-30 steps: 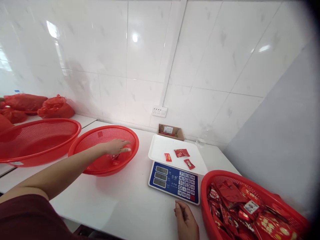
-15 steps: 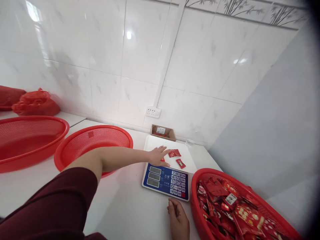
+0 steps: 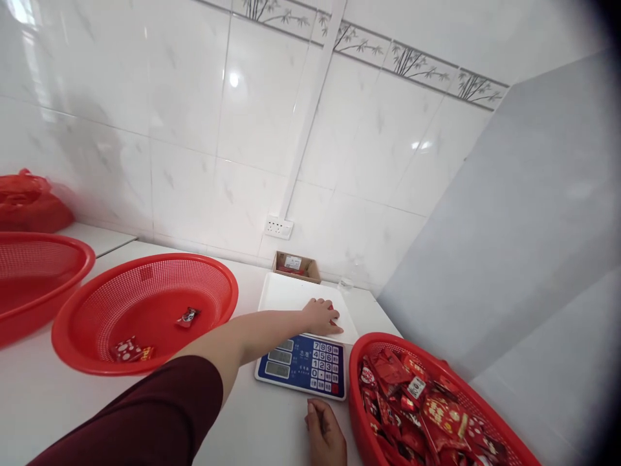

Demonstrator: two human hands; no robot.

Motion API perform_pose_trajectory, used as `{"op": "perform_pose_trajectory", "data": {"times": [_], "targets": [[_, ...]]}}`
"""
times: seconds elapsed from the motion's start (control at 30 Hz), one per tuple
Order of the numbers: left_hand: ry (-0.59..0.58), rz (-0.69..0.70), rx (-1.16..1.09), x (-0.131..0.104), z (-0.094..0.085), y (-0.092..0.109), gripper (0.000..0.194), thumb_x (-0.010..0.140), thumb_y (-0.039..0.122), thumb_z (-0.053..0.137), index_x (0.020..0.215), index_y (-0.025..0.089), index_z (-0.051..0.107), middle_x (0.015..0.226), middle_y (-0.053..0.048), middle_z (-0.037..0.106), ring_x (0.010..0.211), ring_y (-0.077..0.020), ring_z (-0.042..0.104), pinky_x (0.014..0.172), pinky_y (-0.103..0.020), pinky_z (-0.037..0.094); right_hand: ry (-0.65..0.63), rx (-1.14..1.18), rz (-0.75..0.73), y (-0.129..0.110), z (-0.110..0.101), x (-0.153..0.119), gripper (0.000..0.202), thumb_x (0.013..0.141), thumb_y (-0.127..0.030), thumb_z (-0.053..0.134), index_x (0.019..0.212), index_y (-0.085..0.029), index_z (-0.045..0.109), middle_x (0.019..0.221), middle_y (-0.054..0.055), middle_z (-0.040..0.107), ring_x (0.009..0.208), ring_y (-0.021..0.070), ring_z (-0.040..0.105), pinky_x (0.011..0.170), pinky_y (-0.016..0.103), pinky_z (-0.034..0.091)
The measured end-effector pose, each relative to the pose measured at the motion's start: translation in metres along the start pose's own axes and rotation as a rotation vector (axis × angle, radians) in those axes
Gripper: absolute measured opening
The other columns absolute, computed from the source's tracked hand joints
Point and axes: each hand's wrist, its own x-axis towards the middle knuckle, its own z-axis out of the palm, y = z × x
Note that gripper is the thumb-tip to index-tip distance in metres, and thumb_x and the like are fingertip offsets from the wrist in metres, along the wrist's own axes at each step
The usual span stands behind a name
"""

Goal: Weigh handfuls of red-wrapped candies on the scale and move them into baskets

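On the white plate of a scale (image 3: pixel 286 294), my left hand (image 3: pixel 323 317) curls its fingers over small red packets (image 3: pixel 332 312), which are mostly hidden under it. The scale's blue panel (image 3: pixel 303 364) has number keys and three displays, partly covered by my left forearm. My right hand (image 3: pixel 327 435) rests on the white table just in front of the scale, its fingers bent in and closed; anything inside them is hidden. Right beside it stands a red basket (image 3: pixel 358 388) full of red packets (image 3: pixel 439 414).
A second red basket (image 3: pixel 145 259), left of the scale, holds a few packets (image 3: pixel 187 317). Another red basket (image 3: pixel 72 285) stands at far left, with a red bag (image 3: pixel 29 204) behind. A cardboard box (image 3: pixel 310 270) sits behind the scale, against the tiled wall.
My left hand has moved right across the scale plate, from lying spread to curling over the red packets. The view has shifted, showing more of the middle basket. My right hand keeps its pose.
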Motion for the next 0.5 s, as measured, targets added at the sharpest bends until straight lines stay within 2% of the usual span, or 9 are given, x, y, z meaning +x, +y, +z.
{"op": "perform_pose_trajectory", "data": {"times": [0.13, 0.3, 0.4, 0.5], "targets": [[0.046, 0.000, 0.052, 0.000, -0.003, 0.000, 0.052, 0.081, 0.058, 0.032, 0.106, 0.018, 0.054, 0.113, -0.014, 0.049, 0.106, -0.0293, 0.047, 0.083, -0.042, 0.040, 0.009, 0.009, -0.004, 0.001, 0.002, 0.000, 0.040, 0.066, -0.057, 0.054, 0.074, -0.019, 0.063, 0.060, -0.002, 0.057, 0.056, 0.0134, 0.052, 0.056, 0.022, 0.043], [0.015, -0.002, 0.068, -0.001, -0.009, -0.002, 0.039, 0.081, 0.048, 0.039, 0.094, 0.017, 0.058, 0.101, -0.011, 0.055, 0.090, -0.0253, 0.056, 0.071, -0.036, 0.045, 0.011, -0.015, -0.001, 0.000, 0.001, 0.001, 0.041, 0.066, -0.059, 0.054, 0.073, -0.019, 0.063, 0.057, -0.002, 0.056, 0.055, 0.0136, 0.052, 0.056, 0.022, 0.043], [0.018, -0.025, 0.052, -0.008, -0.021, -0.006, 0.033, 0.079, 0.046, 0.042, 0.083, 0.017, 0.059, 0.095, -0.009, 0.057, 0.084, -0.0229, 0.057, 0.067, -0.033, 0.044, 0.005, -0.014, -0.002, 0.002, 0.001, 0.001, 0.040, 0.066, -0.058, 0.054, 0.073, -0.019, 0.063, 0.056, -0.002, 0.056, 0.054, 0.0132, 0.052, 0.055, 0.022, 0.043], [0.061, -0.046, 0.022, -0.028, -0.042, -0.014, 0.035, 0.080, 0.048, 0.040, 0.076, 0.017, 0.057, 0.091, -0.006, 0.057, 0.080, -0.0201, 0.057, 0.063, -0.030, 0.042, 0.000, 0.000, 0.010, 0.004, 0.001, 0.000, 0.040, 0.066, -0.056, 0.054, 0.075, -0.018, 0.063, 0.056, -0.003, 0.056, 0.054, 0.0131, 0.052, 0.055, 0.022, 0.042]]}}
